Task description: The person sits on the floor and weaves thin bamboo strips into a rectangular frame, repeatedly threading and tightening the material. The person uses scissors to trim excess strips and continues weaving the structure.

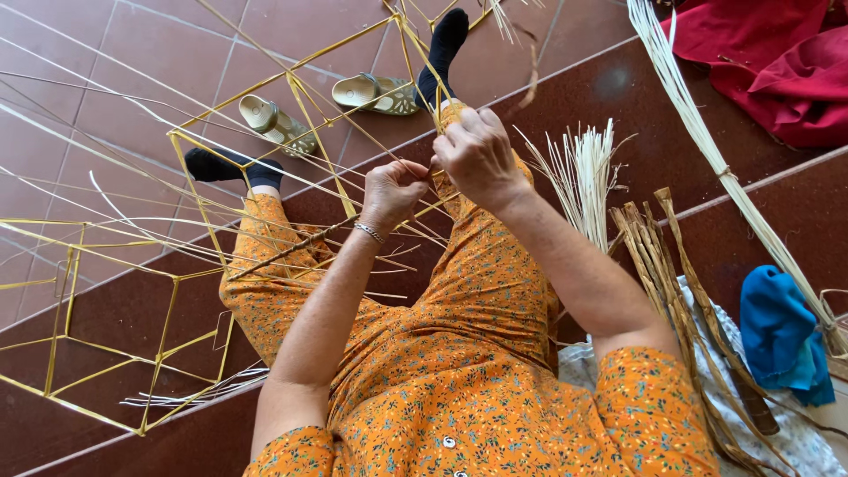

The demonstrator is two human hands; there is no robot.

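Note:
I sit on red-brown steps in an orange flowered dress with black socks. A yellow wire frame (pixel 300 97) stands over my knees, with thin pale reed strands (pixel 177 231) running through it. My left hand (pixel 394 192) pinches strands at a bar of the frame. My right hand (pixel 478 156) is closed just above it, gripping a strand at the same spot. The two hands almost touch.
A second yellow wire frame (pixel 115 353) lies at lower left. A pair of beige sandals (pixel 327 104) sits on the floor ahead. A bundle of pale reeds (pixel 585 177), brown dried leaves (pixel 671 291), a blue cloth (pixel 782 334) and red fabric (pixel 777 62) lie at my right.

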